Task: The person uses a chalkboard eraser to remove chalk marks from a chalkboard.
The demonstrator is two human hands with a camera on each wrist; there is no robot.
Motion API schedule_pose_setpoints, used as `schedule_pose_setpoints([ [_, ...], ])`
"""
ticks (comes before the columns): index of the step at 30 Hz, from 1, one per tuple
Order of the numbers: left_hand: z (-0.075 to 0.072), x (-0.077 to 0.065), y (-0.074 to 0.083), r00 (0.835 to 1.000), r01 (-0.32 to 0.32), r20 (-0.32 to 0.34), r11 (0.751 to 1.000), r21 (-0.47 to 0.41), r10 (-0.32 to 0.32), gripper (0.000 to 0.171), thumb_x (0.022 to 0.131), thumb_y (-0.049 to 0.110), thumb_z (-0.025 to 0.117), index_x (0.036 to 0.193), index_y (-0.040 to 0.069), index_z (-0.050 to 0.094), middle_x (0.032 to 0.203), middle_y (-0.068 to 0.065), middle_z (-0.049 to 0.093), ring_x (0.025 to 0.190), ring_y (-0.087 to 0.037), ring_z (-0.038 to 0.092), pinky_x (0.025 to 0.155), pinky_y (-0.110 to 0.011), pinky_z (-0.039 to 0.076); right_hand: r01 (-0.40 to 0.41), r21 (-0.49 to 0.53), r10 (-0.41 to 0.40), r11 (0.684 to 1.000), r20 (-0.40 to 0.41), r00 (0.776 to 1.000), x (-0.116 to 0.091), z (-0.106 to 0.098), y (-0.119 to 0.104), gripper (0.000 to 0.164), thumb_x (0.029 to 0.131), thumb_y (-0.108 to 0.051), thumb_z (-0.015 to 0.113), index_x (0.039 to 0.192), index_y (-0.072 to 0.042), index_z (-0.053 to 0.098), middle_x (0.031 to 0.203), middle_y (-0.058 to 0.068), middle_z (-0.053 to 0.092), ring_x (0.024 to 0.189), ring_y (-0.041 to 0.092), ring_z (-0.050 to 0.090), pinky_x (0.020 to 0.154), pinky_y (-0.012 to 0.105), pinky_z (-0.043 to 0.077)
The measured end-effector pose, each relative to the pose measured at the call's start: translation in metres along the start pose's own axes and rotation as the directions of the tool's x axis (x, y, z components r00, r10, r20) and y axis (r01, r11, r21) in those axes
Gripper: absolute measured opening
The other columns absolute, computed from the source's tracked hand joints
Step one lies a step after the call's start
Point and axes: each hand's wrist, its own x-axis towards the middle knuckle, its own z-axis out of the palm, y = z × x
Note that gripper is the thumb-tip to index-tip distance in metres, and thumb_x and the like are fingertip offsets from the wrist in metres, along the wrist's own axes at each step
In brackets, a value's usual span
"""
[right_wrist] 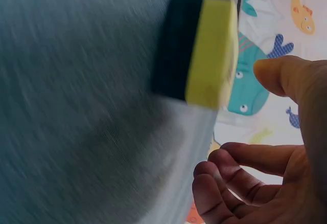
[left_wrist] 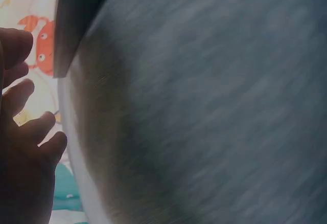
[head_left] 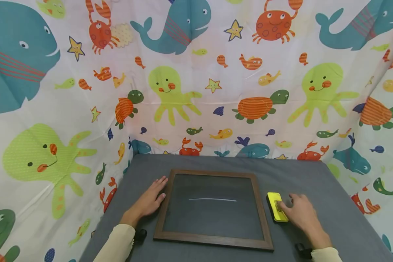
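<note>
A small chalkboard [head_left: 213, 222] with a brown wooden frame lies flat on the grey cloth, one thin white chalk line [head_left: 213, 199] across its middle. My left hand [head_left: 149, 200] is beside the frame's left side, fingers extended and fingertips right at the edge. To the right of the board sits a chalkboard eraser [head_left: 275, 202], yellow on top with a black underside. Close at the eraser's right is my right hand [head_left: 302, 214]; its thumb overlaps the yellow top in the head view. The right wrist view shows a gap between thumb and eraser, with the fingers loosely bent.
Grey cloth [head_left: 203, 162] covers the table. A white curtain [head_left: 183, 136] printed with sea animals hangs behind it and along both sides. A dark strap [head_left: 139, 236] shows at the left wrist and another dark strap [head_left: 302, 251] at the right.
</note>
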Motion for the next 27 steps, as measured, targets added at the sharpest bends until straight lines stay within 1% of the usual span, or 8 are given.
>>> schedule_pose_setpoints([
  [3, 0.007, -0.003, 0.0, 0.999, 0.019, 0.035, 1.0, -0.001, -0.019, 0.059, 0.106, 0.02, 0.051, 0.16, 0.012, 0.029, 0.167, -0.006, 0.023, 0.152, -0.044, 0.018, 0.115, -0.067, 0.026, -0.008, 0.005, 0.008, 1.0, 0.012, 1.0, -0.003, 0.007, -0.007, 0.093, 0.09, -0.065, 0.059, 0.134, 0.017, 0.05, 0.123, 0.039, 0.053, 0.111, 0.052, 0.052, 0.09, 0.069, 0.044],
  [7, 0.011, -0.005, 0.002, 0.998, 0.028, 0.06, 1.0, -0.01, -0.028, 0.058, 0.106, 0.021, 0.05, 0.16, 0.015, 0.029, 0.168, -0.003, 0.022, 0.153, -0.045, 0.015, 0.115, -0.068, 0.024, -0.009, 0.02, 0.009, 1.0, 0.01, 1.0, -0.008, 0.013, -0.015, 0.095, 0.089, -0.065, 0.061, 0.135, 0.016, 0.049, 0.121, 0.037, 0.054, 0.106, 0.048, 0.055, 0.085, 0.066, 0.046],
  [12, 0.011, -0.005, 0.005, 0.994, 0.027, 0.102, 1.0, -0.003, -0.027, 0.055, 0.107, 0.02, 0.047, 0.159, 0.014, 0.03, 0.167, -0.004, 0.023, 0.151, -0.048, 0.017, 0.116, -0.069, 0.022, -0.015, 0.028, 0.015, 0.999, 0.014, 1.0, -0.01, 0.017, -0.022, 0.095, 0.085, -0.063, 0.068, 0.139, 0.012, 0.047, 0.118, 0.033, 0.053, 0.097, 0.04, 0.054, 0.077, 0.059, 0.047],
  [15, 0.009, -0.004, 0.005, 0.992, 0.028, 0.123, 1.0, -0.002, -0.028, 0.055, 0.107, 0.018, 0.048, 0.159, 0.013, 0.031, 0.167, -0.005, 0.024, 0.151, -0.049, 0.018, 0.115, -0.069, 0.021, -0.018, 0.031, 0.018, 0.999, 0.007, 1.0, -0.01, 0.019, -0.026, 0.093, 0.083, -0.058, 0.072, 0.139, 0.012, 0.047, 0.117, 0.032, 0.054, 0.094, 0.037, 0.053, 0.075, 0.056, 0.047],
  [18, 0.006, -0.002, 0.005, 0.988, 0.049, 0.147, 0.999, -0.019, -0.046, 0.056, 0.106, 0.017, 0.049, 0.159, 0.014, 0.03, 0.167, -0.004, 0.023, 0.152, -0.048, 0.016, 0.115, -0.071, 0.02, -0.019, 0.029, 0.019, 0.999, -0.004, 1.0, -0.009, 0.021, -0.027, 0.088, 0.083, -0.052, 0.074, 0.138, 0.013, 0.048, 0.116, 0.031, 0.055, 0.093, 0.036, 0.053, 0.074, 0.055, 0.047],
  [20, 0.004, -0.002, 0.006, 0.984, 0.069, 0.169, 0.997, -0.03, -0.063, 0.057, 0.106, 0.019, 0.049, 0.16, 0.017, 0.029, 0.168, -0.002, 0.021, 0.152, -0.047, 0.013, 0.115, -0.071, 0.02, -0.029, 0.029, 0.029, 0.999, -0.016, 0.999, -0.008, 0.02, -0.028, 0.086, 0.083, -0.05, 0.074, 0.137, 0.013, 0.049, 0.115, 0.031, 0.056, 0.092, 0.037, 0.054, 0.073, 0.055, 0.047],
  [23, 0.001, -0.001, 0.007, 0.979, 0.08, 0.191, 0.996, -0.032, -0.072, 0.058, 0.106, 0.02, 0.048, 0.161, 0.019, 0.027, 0.168, -0.001, 0.019, 0.153, -0.046, 0.011, 0.115, -0.072, 0.018, -0.043, 0.046, 0.045, 0.998, -0.045, 0.998, -0.007, 0.016, -0.033, 0.084, 0.085, -0.048, 0.073, 0.136, 0.014, 0.049, 0.115, 0.032, 0.056, 0.092, 0.037, 0.055, 0.072, 0.054, 0.047],
  [27, 0.0, 0.001, 0.007, 0.979, 0.078, 0.191, 0.996, -0.033, -0.07, 0.059, 0.106, 0.019, 0.049, 0.161, 0.017, 0.027, 0.169, -0.002, 0.019, 0.152, -0.048, 0.012, 0.115, -0.072, 0.016, -0.038, 0.085, 0.045, 0.996, -0.086, 0.995, -0.005, 0.004, -0.051, 0.083, 0.086, -0.047, 0.071, 0.136, 0.014, 0.048, 0.114, 0.031, 0.056, 0.091, 0.037, 0.054, 0.069, 0.05, 0.047],
])
